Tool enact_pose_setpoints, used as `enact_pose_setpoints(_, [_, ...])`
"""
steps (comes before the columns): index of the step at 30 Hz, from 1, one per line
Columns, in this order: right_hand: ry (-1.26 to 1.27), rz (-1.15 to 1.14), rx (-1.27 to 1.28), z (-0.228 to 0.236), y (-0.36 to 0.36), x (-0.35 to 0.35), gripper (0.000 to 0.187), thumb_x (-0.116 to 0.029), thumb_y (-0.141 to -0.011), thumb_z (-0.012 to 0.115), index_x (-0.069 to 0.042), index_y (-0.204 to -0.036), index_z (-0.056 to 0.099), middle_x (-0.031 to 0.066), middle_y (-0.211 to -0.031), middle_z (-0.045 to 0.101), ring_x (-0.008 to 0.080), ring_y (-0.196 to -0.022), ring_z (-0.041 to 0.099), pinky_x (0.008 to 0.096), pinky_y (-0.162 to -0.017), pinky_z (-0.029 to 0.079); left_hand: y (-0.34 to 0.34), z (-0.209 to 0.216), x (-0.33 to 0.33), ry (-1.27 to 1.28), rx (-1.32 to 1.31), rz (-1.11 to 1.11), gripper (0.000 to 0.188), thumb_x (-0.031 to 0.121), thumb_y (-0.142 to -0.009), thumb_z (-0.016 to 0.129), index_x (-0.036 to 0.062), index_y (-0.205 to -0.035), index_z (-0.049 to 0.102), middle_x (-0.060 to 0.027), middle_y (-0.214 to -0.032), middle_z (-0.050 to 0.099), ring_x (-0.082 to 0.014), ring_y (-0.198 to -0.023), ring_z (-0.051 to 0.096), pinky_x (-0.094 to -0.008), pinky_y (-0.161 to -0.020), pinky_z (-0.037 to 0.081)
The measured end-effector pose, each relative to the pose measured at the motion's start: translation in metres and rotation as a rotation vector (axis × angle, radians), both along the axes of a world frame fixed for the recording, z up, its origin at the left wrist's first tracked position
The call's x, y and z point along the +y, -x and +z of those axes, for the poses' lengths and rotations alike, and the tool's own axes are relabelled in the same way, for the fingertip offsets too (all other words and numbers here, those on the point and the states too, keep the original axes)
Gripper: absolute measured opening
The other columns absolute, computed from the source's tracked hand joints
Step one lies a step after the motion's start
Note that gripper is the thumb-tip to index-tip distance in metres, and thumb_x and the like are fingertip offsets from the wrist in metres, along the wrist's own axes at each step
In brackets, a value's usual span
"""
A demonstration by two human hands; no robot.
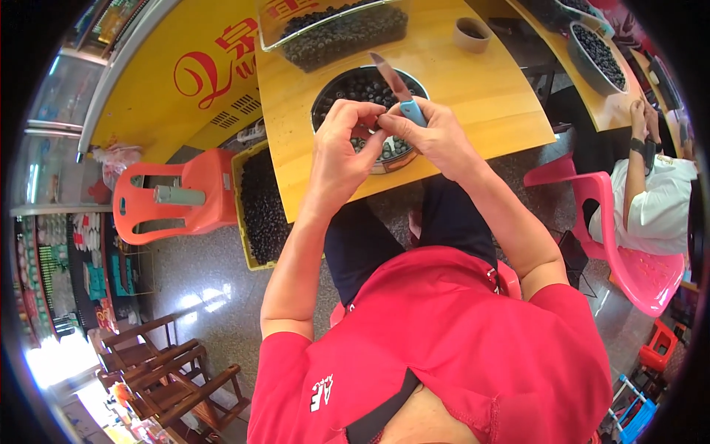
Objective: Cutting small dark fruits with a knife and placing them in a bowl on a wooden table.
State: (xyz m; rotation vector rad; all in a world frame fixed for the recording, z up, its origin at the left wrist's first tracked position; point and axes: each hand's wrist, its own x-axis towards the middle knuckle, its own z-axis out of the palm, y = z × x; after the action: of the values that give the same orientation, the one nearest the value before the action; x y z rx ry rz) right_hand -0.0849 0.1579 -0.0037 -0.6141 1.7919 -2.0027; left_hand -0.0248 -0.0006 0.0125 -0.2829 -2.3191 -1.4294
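Red shirt [444, 340] cloth lies on the near side of the grip, well apart. The left hand [342, 144] seems to pinch a small dark piece [381, 118], partly hidden, beside the right thumb; the right hand [440, 133] clasps a knife [399, 92] by its blue handle. Beneath both sits a bowl [314, 111] of similar pieces. Likely light, firm and apt to roll, the piece suits a fingertip hold around its sides, clear of the blade.
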Motion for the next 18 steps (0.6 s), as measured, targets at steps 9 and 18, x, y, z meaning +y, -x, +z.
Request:
enact_pose_setpoints(9, [0.183, 0.119, -0.36, 0.004, 0.002, -0.003, 0.018, -0.023, -0.089, 0.067, -0.006, -0.094, 0.064, -0.0053, -0.069, 0.055, 0.0005, -0.053, 0.042, 0.0168, -0.044, 0.029, -0.013, -0.009, -0.007, -0.651, -0.207, -0.1, 0.013, -0.002, -0.087, 0.064, -0.0031, -0.098, 0.059, -0.0077, -0.097, 0.065, -0.0128, -0.091, 0.063, -0.0237, -0.08, 0.051])
enact_pose_setpoints(18, [0.088, 0.091, -0.287, 0.005, 0.003, -0.003, 0.021, -0.025, -0.088, 0.069, -0.005, -0.094, 0.064, -0.0046, -0.071, 0.057, 0.0002, -0.053, 0.042, 0.0164, -0.045, 0.03, -0.017, -0.021, 0.003, -0.652, -0.211, 0.011, 0.015, 0.0, -0.087, 0.065, -0.0043, -0.101, 0.062, -0.0061, -0.098, 0.063, -0.0127, -0.092, 0.063, -0.024, -0.083, 0.05])
